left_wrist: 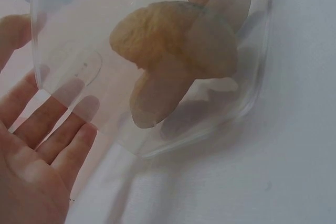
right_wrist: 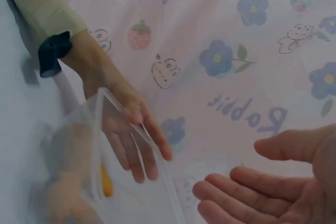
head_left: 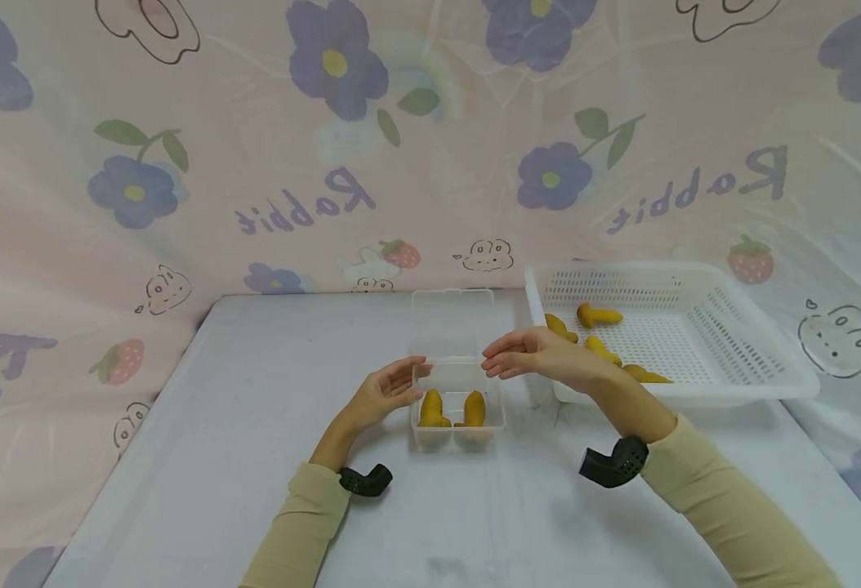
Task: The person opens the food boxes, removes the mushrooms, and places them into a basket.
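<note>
Head view: clear box (head_left: 460, 376) sits on the white table (head_left: 276, 367), lid (head_left: 452, 320) folded back behind it; two yellow mushroom-shaped pieces (head_left: 475, 408) lie side by side in its front half. More yellow pieces (head_left: 598, 315) lie in the white basket (head_left: 695, 394) to the right. Left hand (head_left: 385, 394) at the box's left side, fingers loosely extended; right hand (head_left: 548, 358) near the rear right corner, fingers together and nearly straight, holding nothing. Left wrist view: fingertips show through the clear wall, thumb standing apart, no pinch; whether they press the plastic, cannot tell. One piece shows large through the wall, another partly behind it. Right wrist view: right palm turned up, fingers relaxed, thumb spread, nothing in it; left hand opposite, fingers straight along the box. Step in hand, my reading: partway through packing, perhaps adjusting the box. Next move probably calls for the left hand steadying the wall while the right reaches to the basket and pinches a stem.
</note>
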The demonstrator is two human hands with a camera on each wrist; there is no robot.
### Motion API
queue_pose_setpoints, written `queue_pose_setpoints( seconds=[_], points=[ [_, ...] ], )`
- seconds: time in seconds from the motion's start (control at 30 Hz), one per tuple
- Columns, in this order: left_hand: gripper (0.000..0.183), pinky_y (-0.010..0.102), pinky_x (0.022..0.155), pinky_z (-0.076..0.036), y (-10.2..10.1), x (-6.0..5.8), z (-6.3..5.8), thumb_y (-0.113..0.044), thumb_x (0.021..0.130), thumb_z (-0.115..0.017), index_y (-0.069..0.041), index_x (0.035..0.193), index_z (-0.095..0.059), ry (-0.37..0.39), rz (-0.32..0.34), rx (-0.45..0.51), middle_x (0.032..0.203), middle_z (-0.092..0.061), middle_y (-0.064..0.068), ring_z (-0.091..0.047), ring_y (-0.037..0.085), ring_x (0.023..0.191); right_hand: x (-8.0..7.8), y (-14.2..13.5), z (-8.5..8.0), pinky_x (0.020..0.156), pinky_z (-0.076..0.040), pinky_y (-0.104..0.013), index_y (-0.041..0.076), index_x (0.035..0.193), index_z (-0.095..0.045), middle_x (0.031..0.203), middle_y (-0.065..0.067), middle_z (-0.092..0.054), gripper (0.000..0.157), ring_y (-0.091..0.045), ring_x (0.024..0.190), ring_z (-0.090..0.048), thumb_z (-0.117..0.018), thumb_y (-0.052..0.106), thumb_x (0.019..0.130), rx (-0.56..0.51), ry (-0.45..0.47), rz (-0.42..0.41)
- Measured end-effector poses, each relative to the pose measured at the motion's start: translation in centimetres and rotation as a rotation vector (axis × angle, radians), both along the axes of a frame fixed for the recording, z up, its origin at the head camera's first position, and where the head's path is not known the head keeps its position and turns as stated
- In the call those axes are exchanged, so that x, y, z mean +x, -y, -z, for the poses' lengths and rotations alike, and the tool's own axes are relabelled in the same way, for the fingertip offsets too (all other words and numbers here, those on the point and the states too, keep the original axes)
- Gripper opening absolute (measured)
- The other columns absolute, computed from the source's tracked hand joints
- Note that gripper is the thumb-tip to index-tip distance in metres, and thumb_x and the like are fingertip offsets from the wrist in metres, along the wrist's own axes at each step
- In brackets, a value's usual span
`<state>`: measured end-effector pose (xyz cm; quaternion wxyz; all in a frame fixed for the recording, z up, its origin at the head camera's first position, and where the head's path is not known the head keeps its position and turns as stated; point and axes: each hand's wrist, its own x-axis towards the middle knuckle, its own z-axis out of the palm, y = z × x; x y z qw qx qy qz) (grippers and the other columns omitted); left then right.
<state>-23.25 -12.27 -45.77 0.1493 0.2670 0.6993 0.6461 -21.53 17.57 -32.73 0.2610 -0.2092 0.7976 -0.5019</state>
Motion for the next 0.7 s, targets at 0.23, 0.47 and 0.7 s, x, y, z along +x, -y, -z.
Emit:
queue_pose_setpoints(
  seconds=[0.23,0.47,0.7],
  points=[
    [0.061,0.042,0.119,-0.035,0.0,0.1,-0.1,-0.013,0.092,-0.064,0.004,0.144,-0.036,-0.004,-0.003,-0.011,0.145,-0.045,0.029,-0.042,0.041,0.138,0.2,2.3,1.0,0.103,-0.054,-0.043,-0.006,0.129,-0.053,0.126,-0.024,-0.063,0.038,-0.032,0.115,-0.064,-0.051,0.018,0.099,-0.009,0.06,-0.036],
    [0.059,0.036,0.12,-0.034,0.1,-0.1,-0.1,-0.013,0.093,-0.064,0.001,0.144,-0.038,0.009,-0.009,-0.02,0.145,-0.046,0.028,-0.042,0.038,0.139,0.1,4.2,2.2,0.104,-0.052,-0.048,-0.005,0.13,-0.053,0.125,-0.025,-0.064,0.042,-0.033,0.113,-0.065,-0.053,0.021,0.097,0.035,0.086,-0.035],
    [0.059,0.034,0.119,-0.035,0.1,0.0,-0.2,-0.013,0.093,-0.064,0.001,0.144,-0.039,0.012,-0.009,-0.019,0.145,-0.047,0.026,-0.042,0.038,0.139,0.2,5.7,3.9,0.103,-0.052,-0.05,-0.01,0.131,-0.051,0.126,-0.029,-0.061,0.044,-0.038,0.113,-0.063,-0.052,0.018,0.097,0.072,0.11,-0.036]
  ],
)
